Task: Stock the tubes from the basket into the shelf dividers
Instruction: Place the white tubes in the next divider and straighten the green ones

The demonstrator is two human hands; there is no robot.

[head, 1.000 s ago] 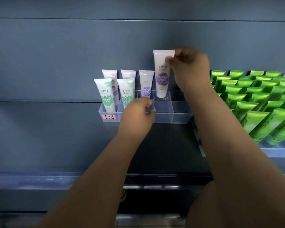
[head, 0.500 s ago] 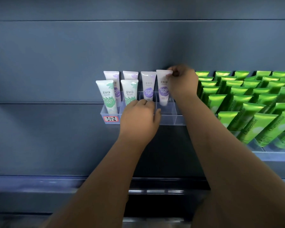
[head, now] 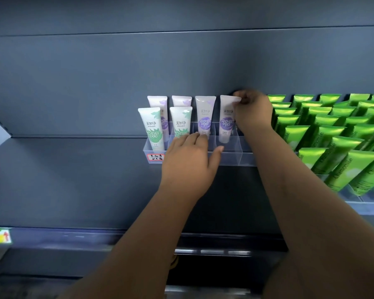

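A clear plastic divider tray (head: 231,157) stands on the dark shelf. It holds two green-and-white tubes (head: 151,128) in front and purple-and-white tubes (head: 204,114) behind and to their right. My right hand (head: 254,112) pinches the top edge of the rightmost purple tube (head: 226,119), which stands upright in a slot. My left hand (head: 190,160) rests on the tray's front edge, fingers spread over it, steadying it. The basket is out of view.
Rows of bright green tubes (head: 332,143) fill the dividers to the right, close to my right forearm. A red-edged price label (head: 155,157) sits on the tray's front left. The tray slots right of the held tube hold nothing.
My right hand lowered the purple tube from above the tray down into its slot beside the other purple tube. My left hand stayed on the tray's front.
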